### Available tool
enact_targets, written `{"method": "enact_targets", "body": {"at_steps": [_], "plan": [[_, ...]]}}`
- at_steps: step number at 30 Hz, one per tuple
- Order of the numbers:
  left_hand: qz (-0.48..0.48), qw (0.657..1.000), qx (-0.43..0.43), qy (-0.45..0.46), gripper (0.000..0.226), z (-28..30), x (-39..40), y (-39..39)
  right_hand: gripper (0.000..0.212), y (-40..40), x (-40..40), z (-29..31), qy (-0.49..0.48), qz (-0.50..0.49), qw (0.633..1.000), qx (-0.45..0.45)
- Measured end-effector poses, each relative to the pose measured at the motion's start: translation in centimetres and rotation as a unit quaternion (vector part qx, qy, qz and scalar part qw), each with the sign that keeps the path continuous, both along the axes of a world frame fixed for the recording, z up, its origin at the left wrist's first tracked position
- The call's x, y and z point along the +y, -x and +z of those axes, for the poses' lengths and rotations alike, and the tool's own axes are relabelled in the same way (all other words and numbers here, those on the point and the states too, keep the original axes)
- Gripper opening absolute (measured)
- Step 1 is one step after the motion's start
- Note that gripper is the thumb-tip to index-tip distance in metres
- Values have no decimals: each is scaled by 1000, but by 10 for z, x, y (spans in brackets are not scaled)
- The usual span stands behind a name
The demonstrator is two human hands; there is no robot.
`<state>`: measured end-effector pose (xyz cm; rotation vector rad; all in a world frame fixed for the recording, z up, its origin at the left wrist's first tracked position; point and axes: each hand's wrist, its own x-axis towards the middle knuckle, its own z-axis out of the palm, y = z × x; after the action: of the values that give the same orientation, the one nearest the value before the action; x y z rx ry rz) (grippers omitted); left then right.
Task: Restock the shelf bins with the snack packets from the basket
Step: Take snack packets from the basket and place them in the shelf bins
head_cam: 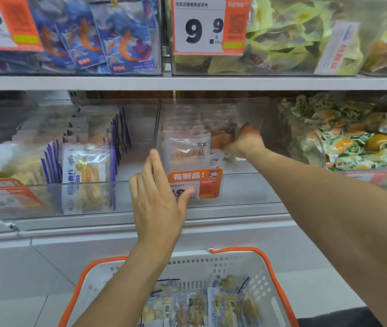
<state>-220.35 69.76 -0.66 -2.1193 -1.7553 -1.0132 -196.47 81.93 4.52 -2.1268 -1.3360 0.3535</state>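
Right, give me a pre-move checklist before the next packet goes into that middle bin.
1. Right hand reaches inside the middle bin: ok.
2. Right hand's grip on the packets there: cannot tell, it is blurred.
3. Left hand free, fingers straight against the bin front by the orange price tag: ok.
4. Room in the middle bin: ok, a clear packet stands near the front with bare floor beside it.
5. Basket has snack packets left: ok.
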Motion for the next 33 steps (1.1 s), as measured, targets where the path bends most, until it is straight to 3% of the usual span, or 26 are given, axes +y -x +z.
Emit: {"method": "enact_targets", "body": {"at_steps": [5, 8, 10, 12, 15, 17, 19, 21, 24, 27, 28, 30, 32, 33], "plan": [[-12, 1000, -2, -10, 104, 0, -1, 3, 48, 8, -13, 12, 32, 16, 998, -59], [-41, 999, -8, -6, 103, 4, 1, 6, 16, 7, -38, 34, -24, -19, 992, -126], [-73, 997, -20, -8, 99, 5, 2, 8, 18, 6, -61, 52, -90, -34, 985, -144], [-113, 989, -89, -32, 83, 7, -2, 12, 11, 8, -83, 68, -163, -4, 973, -166], [-172, 959, -184, -131, 36, -5, -16, 27, 7, 34, -117, 67, -235, 114, 953, -154], [-202, 954, -202, -92, 17, -34, -27, 43, 5, 67, -143, 58, -249, 240, 927, -146], [-177, 956, -227, 54, 17, -74, -37, 61, 6, 98, -162, 40, -157, 377, 894, -185], [-111, 948, -201, 221, 17, -115, -47, 81, 9, 128, -166, 8, 50, 478, 844, -239], [-9, 893, -96, 440, 15, -179, -71, 120, 24, 166, -161, -62, 313, 512, 766, -229], [61, 791, 12, 608, 42, -220, -111, 151, 26, 193, -162, -142, 380, 496, 760, -179], [65, 774, 20, 629, 51, -226, -123, 156, 31, 202, -165, -168, 390, 486, 766, -160], [52, 771, -6, 635, 66, -235, -136, 157, 33, 217, -181, -207, 400, 474, 776, -117], [44, 765, -97, 635, 79, -241, -140, 154, 20, 230, -200, -240, 413, 466, 781, -43], [40, 751, -149, 642, 82, -242, -142, 152, 44, 235, -210, -252, 426, 455, 782, 1]]}}
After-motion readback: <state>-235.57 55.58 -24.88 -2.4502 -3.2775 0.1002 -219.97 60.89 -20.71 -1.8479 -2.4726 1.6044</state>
